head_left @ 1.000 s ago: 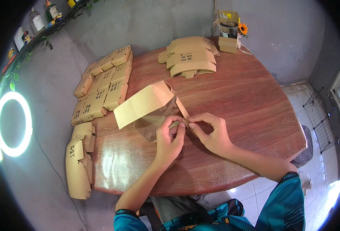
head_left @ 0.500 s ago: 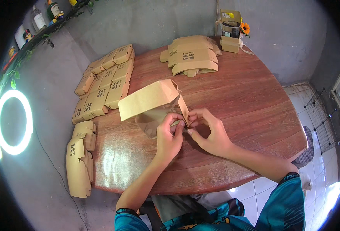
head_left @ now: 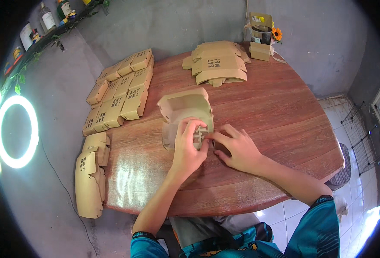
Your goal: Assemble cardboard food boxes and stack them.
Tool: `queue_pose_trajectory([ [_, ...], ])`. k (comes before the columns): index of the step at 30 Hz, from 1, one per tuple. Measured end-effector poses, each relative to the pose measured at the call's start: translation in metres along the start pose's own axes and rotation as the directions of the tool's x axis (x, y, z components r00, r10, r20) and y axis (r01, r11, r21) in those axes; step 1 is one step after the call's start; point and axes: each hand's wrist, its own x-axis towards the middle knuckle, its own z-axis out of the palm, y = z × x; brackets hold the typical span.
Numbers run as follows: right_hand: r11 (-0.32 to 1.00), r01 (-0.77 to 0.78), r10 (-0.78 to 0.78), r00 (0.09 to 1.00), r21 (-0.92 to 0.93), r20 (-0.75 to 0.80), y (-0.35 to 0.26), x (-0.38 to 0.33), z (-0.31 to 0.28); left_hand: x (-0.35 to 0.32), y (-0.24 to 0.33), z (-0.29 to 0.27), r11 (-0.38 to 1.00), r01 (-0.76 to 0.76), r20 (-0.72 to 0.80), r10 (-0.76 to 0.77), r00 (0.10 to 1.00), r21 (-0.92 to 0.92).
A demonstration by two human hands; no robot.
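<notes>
Hands at the near table (head_left: pixel 259 107) edge: left hand (head_left: pixel 189 150) pinching the front flap of a half-folded brown cardboard box (head_left: pixel 185 112), right hand (head_left: pixel 239 148) spread flat just beside it. Farther off, finished boxes (head_left: pixel 121 92) and flat blanks (head_left: pixel 218 64).

We get bright, sharp daylight; ring light (head_left: pixel 15 131) glows left, glare on tabletop's (head_left: pixel 125 180) near-left corner, fisheye-bent, vignetted rim.

Bare table (head_left: pixel 280 116) lies open right of the hands; folded boxes (head_left: pixel 121 92) crowd the left, flat blanks (head_left: pixel 218 64) beyond.
</notes>
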Motion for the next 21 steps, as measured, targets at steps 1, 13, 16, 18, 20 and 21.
queue_pose_trajectory([
  [1, 1.0, 0.002, -0.002, 1.0, -0.002, -0.001, 0.001, 0.0, -0.001, 0.003, 0.002, -0.003, 0.987, -0.142, -0.014, 0.144, 0.99, 0.072],
  [13, 0.962, 0.271, -0.271, 0.961, 0.001, -0.052, 0.004, 0.01, -0.01, 0.021, -0.032, -0.059, 0.989, -0.051, -0.273, 0.01, 0.962, -0.14],
  [16, 0.966, 0.229, -0.207, 0.964, 0.123, -0.169, 0.012, 0.01, -0.017, 0.022, -0.041, -0.072, 0.923, 0.198, -0.059, -0.229, 0.972, -0.33],
  [18, 0.944, 0.224, -0.172, 0.961, 0.242, -0.215, 0.019, 0.012, -0.023, 0.021, -0.039, -0.075, 0.836, 0.366, 0.098, -0.359, 0.928, -0.409],
  [20, 0.94, 0.193, -0.135, 0.968, 0.283, -0.212, 0.016, 0.012, -0.029, 0.015, -0.036, -0.068, 0.888, 0.27, 0.186, -0.214, 0.959, -0.373],
  [21, 0.932, 0.155, -0.091, 0.975, 0.327, -0.204, 0.014, 0.013, -0.03, 0.014, -0.035, -0.065, 0.907, 0.221, 0.232, -0.143, 0.962, -0.358],
])
